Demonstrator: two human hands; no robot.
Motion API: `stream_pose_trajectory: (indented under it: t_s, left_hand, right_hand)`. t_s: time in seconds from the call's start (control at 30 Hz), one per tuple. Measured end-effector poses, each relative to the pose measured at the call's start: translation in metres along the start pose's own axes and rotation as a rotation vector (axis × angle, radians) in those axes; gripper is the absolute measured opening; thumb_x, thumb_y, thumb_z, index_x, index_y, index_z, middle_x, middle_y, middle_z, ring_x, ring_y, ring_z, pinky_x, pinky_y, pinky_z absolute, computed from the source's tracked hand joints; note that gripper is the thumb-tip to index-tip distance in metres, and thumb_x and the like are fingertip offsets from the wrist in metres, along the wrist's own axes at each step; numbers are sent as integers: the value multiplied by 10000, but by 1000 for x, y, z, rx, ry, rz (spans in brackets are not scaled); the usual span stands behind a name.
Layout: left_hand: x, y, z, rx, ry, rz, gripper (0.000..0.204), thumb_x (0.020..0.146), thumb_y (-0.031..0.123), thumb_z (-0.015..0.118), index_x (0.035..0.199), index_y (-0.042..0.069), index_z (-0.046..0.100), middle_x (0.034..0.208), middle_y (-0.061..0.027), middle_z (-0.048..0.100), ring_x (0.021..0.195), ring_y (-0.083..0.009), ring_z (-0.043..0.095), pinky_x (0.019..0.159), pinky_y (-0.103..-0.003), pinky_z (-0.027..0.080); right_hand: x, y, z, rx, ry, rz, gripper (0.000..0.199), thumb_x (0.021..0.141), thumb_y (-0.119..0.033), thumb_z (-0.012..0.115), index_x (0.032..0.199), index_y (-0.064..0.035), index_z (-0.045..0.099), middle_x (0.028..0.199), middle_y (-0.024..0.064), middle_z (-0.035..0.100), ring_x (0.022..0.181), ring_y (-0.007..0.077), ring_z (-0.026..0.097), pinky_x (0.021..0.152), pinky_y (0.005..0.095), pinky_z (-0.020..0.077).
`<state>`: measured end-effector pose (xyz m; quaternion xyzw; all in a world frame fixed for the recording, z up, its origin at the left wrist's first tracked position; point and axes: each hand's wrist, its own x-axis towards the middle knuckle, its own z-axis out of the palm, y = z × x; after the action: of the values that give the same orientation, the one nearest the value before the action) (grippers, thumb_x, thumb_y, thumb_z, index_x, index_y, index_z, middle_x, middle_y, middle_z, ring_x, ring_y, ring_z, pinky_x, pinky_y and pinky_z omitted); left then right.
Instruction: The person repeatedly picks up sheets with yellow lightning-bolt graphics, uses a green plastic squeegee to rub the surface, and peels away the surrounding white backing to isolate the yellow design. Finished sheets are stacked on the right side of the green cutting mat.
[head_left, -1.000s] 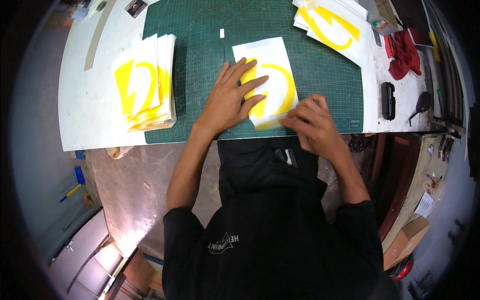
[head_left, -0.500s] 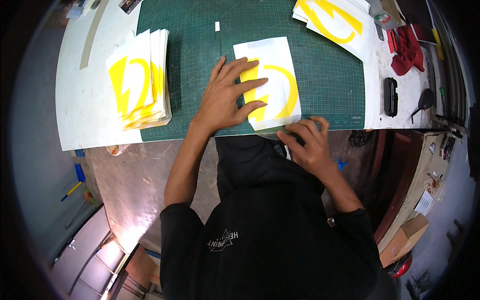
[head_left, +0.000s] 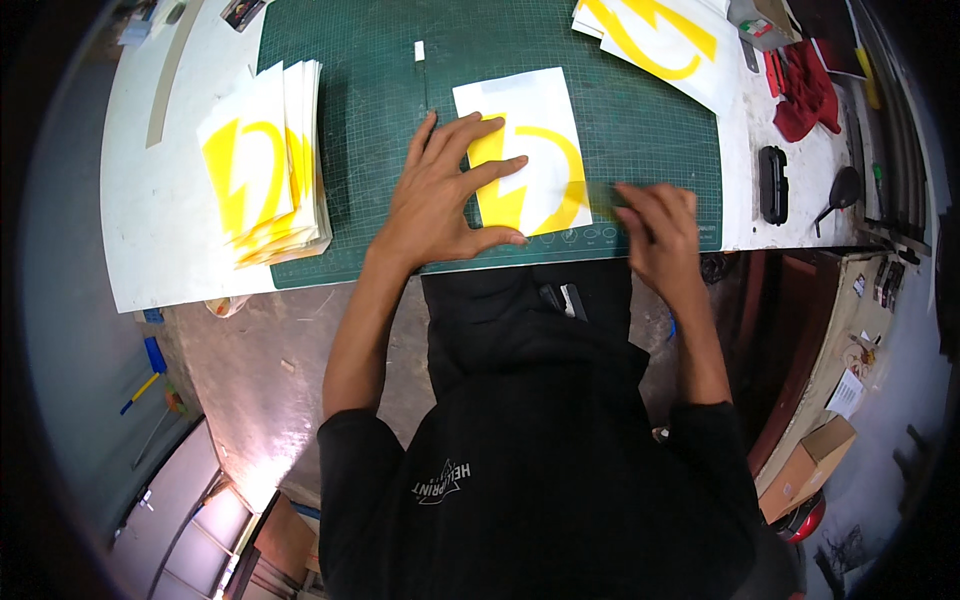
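Keep your left hand (head_left: 440, 195) spread flat, pinning the white sheet (head_left: 525, 150) to the green mat (head_left: 370, 120), while your right hand (head_left: 655, 225) (grip blurred, cannot tell) works its near-right corner slowly.

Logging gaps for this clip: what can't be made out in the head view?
- Right hand: motion-blurred at the sheet's right edge; whether it holds anything cannot be told.
- Sheet's yellow shape: partly covered by the left hand.
- Stack at top right: cut off by the picture's upper edge.
- Small tools right of the mat: too small and rim-bent to identify.
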<state>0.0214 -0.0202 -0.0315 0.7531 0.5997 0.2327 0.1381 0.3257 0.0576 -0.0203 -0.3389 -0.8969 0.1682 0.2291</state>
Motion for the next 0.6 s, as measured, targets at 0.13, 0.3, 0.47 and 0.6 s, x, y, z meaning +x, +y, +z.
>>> stream_pose_trajectory:
  t_s: [0.13, 0.3, 0.47, 0.6]
  left_hand:
    - [0, 2, -3, 34, -16, 3, 734, 713, 597, 884, 1354, 270, 739, 1571, -122, 530, 1512, -366, 423, 1292, -651, 160]
    - [-11, 38, -2, 9, 13, 86, 606, 833, 447, 838, 1379, 221, 707, 1385, -126, 626, 1334, -324, 562, 1215, -622, 285]
    - [-23, 59, 16, -213, 76, 5, 312, 909, 141, 796, 1218, 107, 767, 1020, -80, 684, 1009, -278, 638, 978, -465, 454]
    - [-26, 42, -5, -866, 561, -398, 109, 1018, 60, 690, 1109, 21, 735, 953, -19, 656, 918, -124, 627, 792, -300, 499]
  right_hand:
    - [-57, 3, -16, 298, 169, 438, 329, 932, 3, 767, 1254, 23, 703, 965, 118, 710, 852, 211, 661, 810, 352, 524]
    - [-53, 23, -6, 103, 335, 433, 306, 951, -16, 756, 1247, 35, 696, 940, 130, 712, 834, 218, 666, 781, 354, 521]
    - [-11, 29, 6, -1, 364, 338, 268, 958, -48, 739, 1218, 13, 709, 898, 107, 697, 827, 256, 637, 903, 390, 433]
    - [1, 28, 16, -22, 369, 293, 249, 971, -60, 721, 1214, -7, 716, 916, 100, 699, 887, 261, 645, 927, 404, 422]
